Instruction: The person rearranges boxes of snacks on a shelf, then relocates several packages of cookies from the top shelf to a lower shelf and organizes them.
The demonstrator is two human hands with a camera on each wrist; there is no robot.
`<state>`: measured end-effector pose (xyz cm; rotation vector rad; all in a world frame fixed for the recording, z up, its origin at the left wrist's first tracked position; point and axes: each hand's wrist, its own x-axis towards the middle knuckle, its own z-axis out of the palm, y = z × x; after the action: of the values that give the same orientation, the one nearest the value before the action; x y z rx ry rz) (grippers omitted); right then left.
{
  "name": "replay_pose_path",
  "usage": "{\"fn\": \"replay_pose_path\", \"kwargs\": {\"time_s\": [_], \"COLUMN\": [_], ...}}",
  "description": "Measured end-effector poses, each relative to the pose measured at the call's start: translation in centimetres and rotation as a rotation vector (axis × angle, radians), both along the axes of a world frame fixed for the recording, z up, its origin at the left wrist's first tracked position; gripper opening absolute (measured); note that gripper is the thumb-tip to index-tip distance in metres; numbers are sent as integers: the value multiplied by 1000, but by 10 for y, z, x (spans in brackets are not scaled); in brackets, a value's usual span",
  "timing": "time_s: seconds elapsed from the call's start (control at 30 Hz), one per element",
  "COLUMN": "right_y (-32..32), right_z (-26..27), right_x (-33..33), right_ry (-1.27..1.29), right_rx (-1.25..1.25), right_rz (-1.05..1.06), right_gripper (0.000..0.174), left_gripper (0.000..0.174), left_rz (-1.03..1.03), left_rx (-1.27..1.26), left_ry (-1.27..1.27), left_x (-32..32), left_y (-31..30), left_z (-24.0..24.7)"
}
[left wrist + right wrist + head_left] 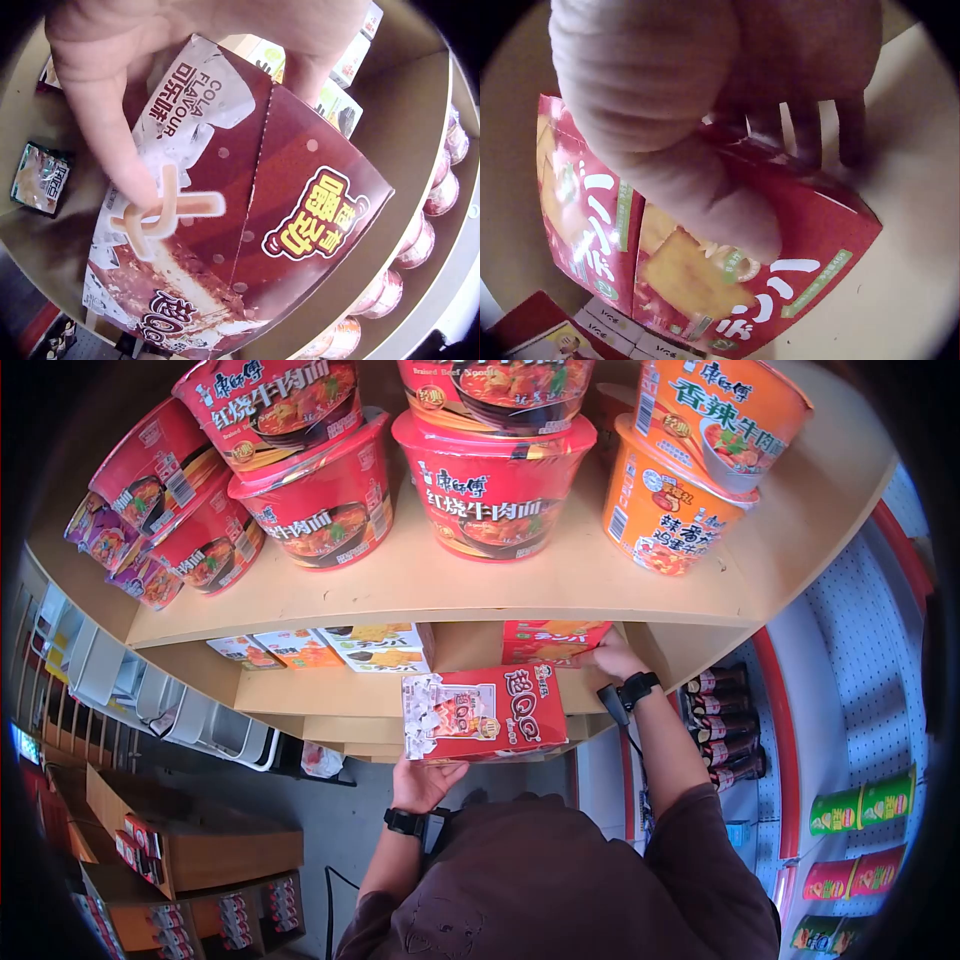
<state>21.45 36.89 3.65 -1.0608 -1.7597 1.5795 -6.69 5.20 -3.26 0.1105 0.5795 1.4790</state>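
Note:
In the head view my left hand [425,784] holds a dark red candy box [530,710] with a pale candy picture, tilted in front of the lower shelf. The left wrist view shows my thumb across its printed "cola flavour" side [225,247], the fingers going behind it. At the right end of the lower shelf, my right hand [614,657] grips a red biscuit box [817,217]. Seen from the right wrist, the thumb lies on its front and the fingers reach over the far edge. A second red biscuit box [577,202] stands right beside it.
Stacked red noodle bowls [490,490] and orange noodle bowls [670,500] fill the upper shelf [440,595] above my hands. White and orange biscuit boxes [375,647] stand left on the lower shelf. A divider [690,655] bounds the right side. Dark bottles [725,725] hang further right.

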Motion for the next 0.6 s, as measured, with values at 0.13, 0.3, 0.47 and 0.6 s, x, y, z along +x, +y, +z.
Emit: {"fn": "replay_pose_path", "kwargs": {"time_s": [0.13, 0.3, 0.47, 0.6], "right_y": [-10, -13, -38, -73], "right_z": [23, 24, 16, -26], "right_x": [8, 15, 29, 60], "right_ry": [-52, -111, -11, -53], "right_rx": [-43, 22, 226, 281], "right_rz": [-20, -47, -176, -403], "right_gripper": [74, 75, 76, 35], "left_gripper": [72, 73, 72, 71], "left_rz": [-15, -6, 9, 49], "left_rx": [34, 46, 35, 26], "left_ry": [-50, -52, -71, -2], "left_x": [-5, -6, -6, -6], "left_y": [0, 1, 1, -1], "left_z": [-7, -7, -10, -7]}}
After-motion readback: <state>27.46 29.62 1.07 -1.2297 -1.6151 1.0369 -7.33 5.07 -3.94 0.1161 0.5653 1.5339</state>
